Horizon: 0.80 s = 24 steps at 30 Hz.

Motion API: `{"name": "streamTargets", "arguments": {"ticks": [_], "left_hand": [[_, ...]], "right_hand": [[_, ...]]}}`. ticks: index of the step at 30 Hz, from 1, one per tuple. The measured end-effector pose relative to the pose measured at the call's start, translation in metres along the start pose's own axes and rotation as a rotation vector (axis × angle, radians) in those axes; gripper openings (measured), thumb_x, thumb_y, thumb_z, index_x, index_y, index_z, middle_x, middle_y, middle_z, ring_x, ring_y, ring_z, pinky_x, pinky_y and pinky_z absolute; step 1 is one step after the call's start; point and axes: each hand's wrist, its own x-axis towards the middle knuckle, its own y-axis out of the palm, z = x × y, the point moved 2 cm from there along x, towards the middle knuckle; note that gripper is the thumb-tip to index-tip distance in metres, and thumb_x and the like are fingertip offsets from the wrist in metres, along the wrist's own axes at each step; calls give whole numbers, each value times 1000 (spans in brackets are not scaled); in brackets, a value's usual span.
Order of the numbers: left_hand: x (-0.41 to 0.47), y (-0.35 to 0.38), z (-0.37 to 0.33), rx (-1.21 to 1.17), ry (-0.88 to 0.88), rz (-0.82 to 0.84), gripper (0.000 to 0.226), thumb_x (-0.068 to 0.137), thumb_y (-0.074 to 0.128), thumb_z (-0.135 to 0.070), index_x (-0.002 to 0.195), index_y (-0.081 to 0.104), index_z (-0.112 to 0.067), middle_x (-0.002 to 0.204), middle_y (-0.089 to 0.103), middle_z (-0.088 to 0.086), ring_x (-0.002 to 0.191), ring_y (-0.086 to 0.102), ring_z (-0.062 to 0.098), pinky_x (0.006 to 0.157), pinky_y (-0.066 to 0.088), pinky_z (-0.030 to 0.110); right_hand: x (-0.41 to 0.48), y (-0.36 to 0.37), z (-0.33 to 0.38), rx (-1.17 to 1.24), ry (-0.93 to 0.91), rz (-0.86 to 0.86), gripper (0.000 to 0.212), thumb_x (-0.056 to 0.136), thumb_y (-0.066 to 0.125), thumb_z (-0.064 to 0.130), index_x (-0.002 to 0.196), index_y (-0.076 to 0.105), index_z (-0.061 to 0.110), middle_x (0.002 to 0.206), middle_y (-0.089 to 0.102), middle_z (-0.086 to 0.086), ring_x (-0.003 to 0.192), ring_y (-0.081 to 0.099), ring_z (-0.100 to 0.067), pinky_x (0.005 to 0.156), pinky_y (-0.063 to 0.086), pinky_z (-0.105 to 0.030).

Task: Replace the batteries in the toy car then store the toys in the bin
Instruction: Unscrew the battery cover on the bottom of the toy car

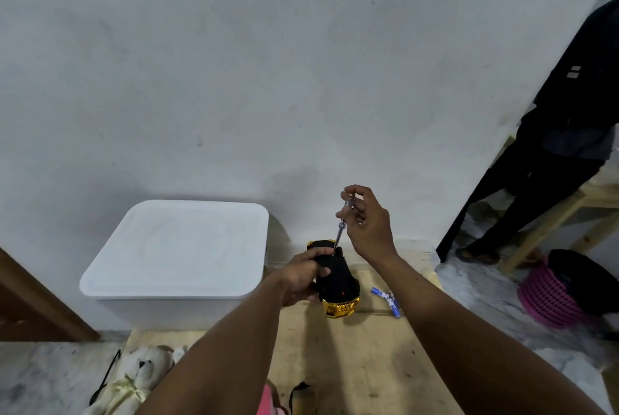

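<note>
A gold toy car (339,287) lies upside down on the wooden table (361,364), black underside facing up. My left hand (303,275) grips its left side and holds it steady. My right hand (366,223) pinches the clear handle of a thin screwdriver (342,223) above the car. The screwdriver's tip touches the underside near the far end. Blue batteries (387,299) lie loose on the table just right of the car. The white bin (177,253), lid shut, stands at the table's far left.
A white teddy bear (139,377) lies at the table's near left edge, with something pink (268,401) beside it. A pink basket (552,294) with dark contents sits on the floor at right. A person in dark clothing (562,146) stands by a wooden frame at far right.
</note>
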Motion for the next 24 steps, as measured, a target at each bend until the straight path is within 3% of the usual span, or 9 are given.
{"name": "streamTargets", "arguments": {"ticks": [2,5,11,15,20,22,24], "left_hand": [[0,-2,1,14,-2,-19,46,96,45,4,125,61,-28,125,58,12,93,63,32,56,56,36],[0,-3,1,16,-6,-23,47,96,45,4,125,61,-29,123,58,11,93,63,31,56,56,35],[2,-3,0,7,8,-14,46,96,44,5,122,61,-28,120,58,9,91,62,31,53,56,34],[2,-3,-1,-16,4,-3,45,96,44,6,123,61,-27,124,57,10,94,62,32,51,56,34],[1,-2,-2,-41,-6,2,46,95,44,7,126,59,-24,132,54,14,103,59,36,51,57,36],[1,-2,-3,-45,-5,-1,46,95,44,7,125,60,-24,132,54,14,103,59,36,52,57,36],[0,-3,-4,-43,-4,-6,46,95,45,7,126,59,-24,132,54,14,103,59,36,52,58,36]], "right_hand": [[-1,0,0,-17,-12,18,33,88,68,5,117,61,20,107,71,-2,84,72,-15,72,58,-23],[3,-1,-1,-31,-22,-3,37,81,78,8,114,68,21,101,67,1,80,68,-10,66,59,-25],[3,2,3,-70,-68,17,39,88,61,-5,122,66,13,100,69,-9,86,66,-12,64,54,-13],[4,4,5,-108,-77,20,40,80,77,8,116,68,23,98,67,2,82,66,-10,63,52,-19],[7,5,7,-127,-93,1,42,82,68,-6,119,68,15,97,62,-7,72,61,0,58,49,-10],[6,5,8,-144,-106,7,42,83,70,-2,119,67,18,99,63,-4,74,62,-3,61,53,-17],[7,4,8,-158,-105,0,41,79,79,7,116,68,22,99,61,-3,72,62,-7,66,51,-15]]}}
